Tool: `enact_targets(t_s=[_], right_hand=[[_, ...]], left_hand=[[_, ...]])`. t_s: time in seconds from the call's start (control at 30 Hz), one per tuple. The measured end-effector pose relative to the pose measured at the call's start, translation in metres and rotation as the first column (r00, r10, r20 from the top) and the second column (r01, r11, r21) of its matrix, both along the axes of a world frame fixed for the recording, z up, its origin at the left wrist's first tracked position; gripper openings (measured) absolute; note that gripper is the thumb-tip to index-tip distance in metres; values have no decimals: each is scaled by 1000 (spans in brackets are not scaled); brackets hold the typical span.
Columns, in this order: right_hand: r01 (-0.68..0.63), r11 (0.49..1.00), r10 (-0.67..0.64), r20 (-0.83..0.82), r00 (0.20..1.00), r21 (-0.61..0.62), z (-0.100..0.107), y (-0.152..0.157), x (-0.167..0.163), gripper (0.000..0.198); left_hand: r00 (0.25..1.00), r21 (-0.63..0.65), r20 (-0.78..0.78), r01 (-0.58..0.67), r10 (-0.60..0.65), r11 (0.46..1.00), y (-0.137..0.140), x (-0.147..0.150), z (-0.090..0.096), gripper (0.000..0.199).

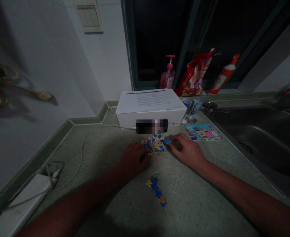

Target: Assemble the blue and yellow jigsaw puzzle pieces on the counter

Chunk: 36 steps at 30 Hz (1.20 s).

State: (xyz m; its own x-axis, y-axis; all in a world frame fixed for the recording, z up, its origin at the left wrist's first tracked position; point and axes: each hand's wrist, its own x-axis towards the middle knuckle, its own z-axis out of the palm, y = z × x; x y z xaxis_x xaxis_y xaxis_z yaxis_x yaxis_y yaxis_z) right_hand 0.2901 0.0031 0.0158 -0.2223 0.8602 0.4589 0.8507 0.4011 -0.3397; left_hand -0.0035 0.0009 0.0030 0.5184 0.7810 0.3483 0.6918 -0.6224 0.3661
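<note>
A heap of small jigsaw puzzle pieces [157, 144], mostly blue, yellow and pale pink, lies on the counter. My left hand [134, 158] is at the heap's left edge, fingers curled and thumb bent in; whatever its fingertips hold is hidden. On the other side, my right hand [188, 149] has thumb and index finger at a blue puzzle piece [168, 141] on the heap's edge. Nearer to me lies a short crooked strip of puzzle pieces [156, 189], blue with some yellow and orange. A colourful cartoon picture card [204, 132] is to the right of my right hand.
Behind the heap, a phone [152, 126] with a blurred screen leans against a white box [150, 102]. Its cable runs left towards a power strip [19, 204]. Tins [195, 105] stand beside the box, and a metal sink [258, 131] is at right.
</note>
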Motion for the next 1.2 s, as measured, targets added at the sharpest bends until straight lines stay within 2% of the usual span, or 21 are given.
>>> enact_targets(t_s=[0.13,0.23,0.4,0.6,0.77,0.9,1.03,1.2], right_hand=[[155,986,-150,86,985,-57,6,14,23,26],[242,953,-212,166,963,-183,17,20,33,26],[307,857,-194,293,936,-413,33,17,31,23],[337,828,-172,370,913,-448,39,11,25,24],[351,845,-186,392,901,-404,38,9,21,26],[351,877,-196,423,885,-327,36,3,11,29],[244,941,-142,384,912,-234,27,-7,-2,29],[56,990,-15,300,954,-128,10,-17,-13,25]], left_hand=[[1000,13,-5,7,-6,1000,0,-1,-1,15],[1000,22,7,11,-11,1000,2,-3,-4,15],[999,39,21,37,-38,999,4,-5,-8,14],[999,53,20,36,-37,998,4,-3,-9,13],[1000,20,8,29,-29,999,3,-3,-7,14],[1000,-9,-6,2,-2,1000,2,-2,-4,16],[1000,-24,-27,-11,10,1000,2,-1,-4,19],[998,-5,-52,-22,21,1000,0,0,-3,17]])
